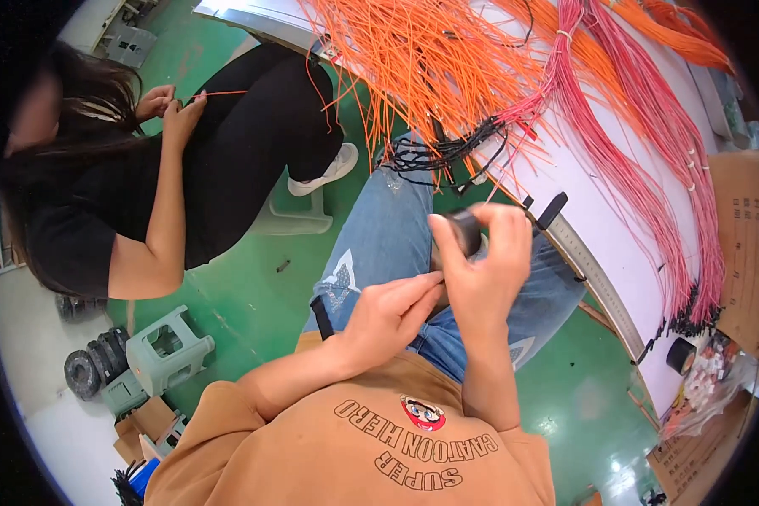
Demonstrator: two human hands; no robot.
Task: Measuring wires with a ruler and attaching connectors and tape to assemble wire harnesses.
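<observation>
My right hand is wrapped round a roll of black tape, held above my lap and slightly blurred. Close below it, my left hand is closed in a pinch, its fingertips almost meeting the right hand. Whatever lies between the left fingertips is too small and covered to make out. Beyond both hands, a bunch of black-sleeved wire ends hangs over the table edge. Loose orange wires spread across the table behind it.
Bundles of pink wires lie along the white table, with a metal ruler at its edge. Another black tape roll sits at the right. A co-worker at left holds an orange wire. Stools stand on the green floor.
</observation>
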